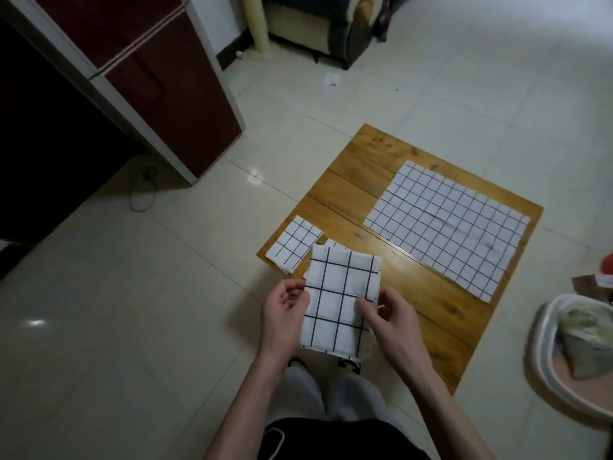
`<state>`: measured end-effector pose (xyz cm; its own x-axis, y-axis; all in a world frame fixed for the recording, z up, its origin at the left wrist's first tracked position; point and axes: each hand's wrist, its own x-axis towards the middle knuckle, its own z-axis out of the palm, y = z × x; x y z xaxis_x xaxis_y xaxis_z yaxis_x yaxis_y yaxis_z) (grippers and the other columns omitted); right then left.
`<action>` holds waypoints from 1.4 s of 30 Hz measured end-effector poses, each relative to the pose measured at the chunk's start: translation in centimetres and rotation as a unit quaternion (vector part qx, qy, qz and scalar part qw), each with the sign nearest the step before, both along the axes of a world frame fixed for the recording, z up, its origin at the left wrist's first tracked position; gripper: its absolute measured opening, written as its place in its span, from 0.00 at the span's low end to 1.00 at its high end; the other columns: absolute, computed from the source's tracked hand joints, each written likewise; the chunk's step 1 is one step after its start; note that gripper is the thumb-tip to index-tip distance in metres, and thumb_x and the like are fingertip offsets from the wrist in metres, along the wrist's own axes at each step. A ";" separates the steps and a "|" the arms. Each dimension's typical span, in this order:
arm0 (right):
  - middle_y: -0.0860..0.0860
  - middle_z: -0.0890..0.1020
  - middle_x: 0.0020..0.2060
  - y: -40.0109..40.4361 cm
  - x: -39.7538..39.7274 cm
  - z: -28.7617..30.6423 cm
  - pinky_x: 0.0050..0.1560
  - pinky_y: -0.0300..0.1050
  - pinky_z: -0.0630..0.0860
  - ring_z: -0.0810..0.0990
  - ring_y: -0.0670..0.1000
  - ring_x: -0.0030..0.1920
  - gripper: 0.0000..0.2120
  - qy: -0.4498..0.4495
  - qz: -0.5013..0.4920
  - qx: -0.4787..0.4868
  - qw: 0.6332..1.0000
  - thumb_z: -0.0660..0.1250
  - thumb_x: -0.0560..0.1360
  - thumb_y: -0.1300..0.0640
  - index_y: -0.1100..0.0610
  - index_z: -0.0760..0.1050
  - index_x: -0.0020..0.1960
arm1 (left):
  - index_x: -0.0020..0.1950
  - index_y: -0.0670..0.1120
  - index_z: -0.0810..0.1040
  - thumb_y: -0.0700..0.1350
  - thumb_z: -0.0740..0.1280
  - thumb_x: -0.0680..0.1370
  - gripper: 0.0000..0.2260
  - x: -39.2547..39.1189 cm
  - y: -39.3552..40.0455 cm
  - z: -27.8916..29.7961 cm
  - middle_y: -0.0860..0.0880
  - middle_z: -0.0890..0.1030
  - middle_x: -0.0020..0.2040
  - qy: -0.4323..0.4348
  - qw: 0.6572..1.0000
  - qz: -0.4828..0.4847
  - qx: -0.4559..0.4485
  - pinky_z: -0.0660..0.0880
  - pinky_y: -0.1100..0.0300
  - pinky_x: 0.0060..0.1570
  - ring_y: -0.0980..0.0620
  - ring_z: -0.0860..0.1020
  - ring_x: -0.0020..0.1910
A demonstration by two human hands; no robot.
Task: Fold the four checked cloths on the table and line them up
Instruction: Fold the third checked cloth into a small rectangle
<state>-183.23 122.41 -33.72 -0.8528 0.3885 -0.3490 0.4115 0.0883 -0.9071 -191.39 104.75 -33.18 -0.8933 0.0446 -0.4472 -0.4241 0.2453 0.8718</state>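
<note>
I hold a folded white cloth with black checks point(338, 300) above the near left corner of the low wooden table point(351, 190). My left hand point(282, 313) grips its left edge. My right hand point(384, 313) pinches its right edge. A small folded checked cloth point(293, 242) lies on the table's left corner. Just behind the held cloth a corner of another folded checked cloth point(333, 243) peeks out. A large checked cloth point(447, 224) lies spread flat across the table's right half.
A dark red cabinet point(139, 78) stands at the left. On the tiled floor at the right is a white basin point(544, 360) with a bag in it. An armchair point(318, 24) is at the back. My knees are below the held cloth.
</note>
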 end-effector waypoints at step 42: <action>0.42 0.85 0.50 6.1 -2.3 -30.3 0.52 0.50 0.85 0.84 0.42 0.50 0.06 -0.175 -0.264 0.011 0.948 0.69 0.81 0.52 0.46 0.78 0.58 | 0.64 0.49 0.80 0.41 0.67 0.83 0.10 -6.6 13.4 -31.2 0.54 0.80 0.54 0.042 0.929 -0.273 -0.245 0.76 0.67 0.45 0.61 0.78 0.46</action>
